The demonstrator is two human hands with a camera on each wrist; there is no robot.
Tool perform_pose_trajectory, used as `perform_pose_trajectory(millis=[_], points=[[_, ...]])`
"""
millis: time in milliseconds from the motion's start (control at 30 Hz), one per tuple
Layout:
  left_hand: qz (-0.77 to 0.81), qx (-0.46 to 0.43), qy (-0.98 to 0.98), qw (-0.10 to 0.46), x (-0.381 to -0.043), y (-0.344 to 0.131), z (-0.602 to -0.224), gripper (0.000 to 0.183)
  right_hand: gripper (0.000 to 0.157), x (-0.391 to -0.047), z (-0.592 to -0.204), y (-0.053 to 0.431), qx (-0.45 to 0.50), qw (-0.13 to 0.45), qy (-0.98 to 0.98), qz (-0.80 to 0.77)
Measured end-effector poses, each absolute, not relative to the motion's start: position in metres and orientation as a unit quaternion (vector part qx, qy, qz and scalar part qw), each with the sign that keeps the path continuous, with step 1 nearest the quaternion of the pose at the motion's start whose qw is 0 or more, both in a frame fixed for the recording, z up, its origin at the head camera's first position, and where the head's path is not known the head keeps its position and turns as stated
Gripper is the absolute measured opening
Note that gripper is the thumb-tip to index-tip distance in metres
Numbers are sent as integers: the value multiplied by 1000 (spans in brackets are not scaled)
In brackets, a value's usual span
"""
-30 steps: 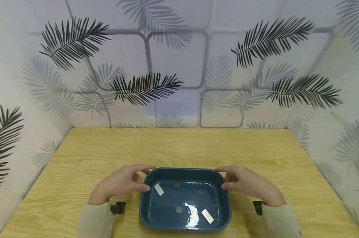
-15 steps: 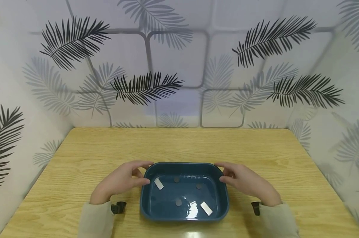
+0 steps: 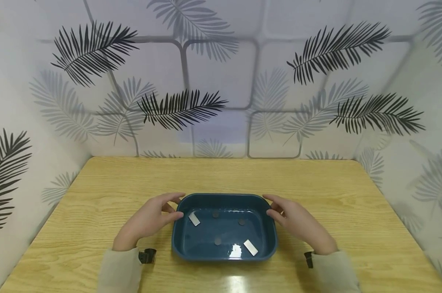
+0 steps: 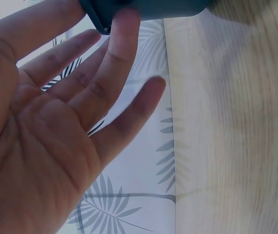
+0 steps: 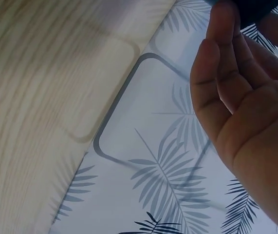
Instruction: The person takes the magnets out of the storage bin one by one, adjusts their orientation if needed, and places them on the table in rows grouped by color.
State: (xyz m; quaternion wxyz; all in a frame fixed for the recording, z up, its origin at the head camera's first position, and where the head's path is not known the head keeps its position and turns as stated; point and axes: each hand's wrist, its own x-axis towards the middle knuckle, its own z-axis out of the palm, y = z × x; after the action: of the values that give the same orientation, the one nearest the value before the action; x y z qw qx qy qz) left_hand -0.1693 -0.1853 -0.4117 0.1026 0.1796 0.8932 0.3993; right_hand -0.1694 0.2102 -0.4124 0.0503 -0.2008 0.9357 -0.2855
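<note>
Leaf-print walls point(image 3: 221, 77) are set behind and to both sides of a wood-grain tabletop point(image 3: 221, 175). On the near half of it, roughly central, a blue tray point(image 3: 224, 201) is held between two hands. Over the last second it has been shifted away from the person, toward the far wall, and a bright reflection on the tabletop is now bared in front of it. By this, the tray is judged to be in the course of being pushed or carried; whether its underside touches the tabletop cannot be told. Its far corners are pinched by the left hand point(image 3: 151, 219) and the right hand point(image 3: 296, 219), each thumb laid on the rim and fingers set against the outside; in the left wrist view the little finger is held clear. Both arms are covered by pale sleeves point(image 3: 119, 272), with dark pieces point(image 3: 147, 256) worn near the cuffs. Two pale blocks point(image 3: 250, 247) are kept in the same places inside, at the far-left and near-right, so the load seems undisturbed. Three grey discs point(image 3: 217, 241) are seen between them; whether they are loose cannot be told.
</note>
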Motion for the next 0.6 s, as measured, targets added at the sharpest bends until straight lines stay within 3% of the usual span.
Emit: perform_pose_trajectory(millis=[600], points=[[352,155,922,40,-163,-188,-394,55,53,-162,-398,215,-171,5,954,-245]])
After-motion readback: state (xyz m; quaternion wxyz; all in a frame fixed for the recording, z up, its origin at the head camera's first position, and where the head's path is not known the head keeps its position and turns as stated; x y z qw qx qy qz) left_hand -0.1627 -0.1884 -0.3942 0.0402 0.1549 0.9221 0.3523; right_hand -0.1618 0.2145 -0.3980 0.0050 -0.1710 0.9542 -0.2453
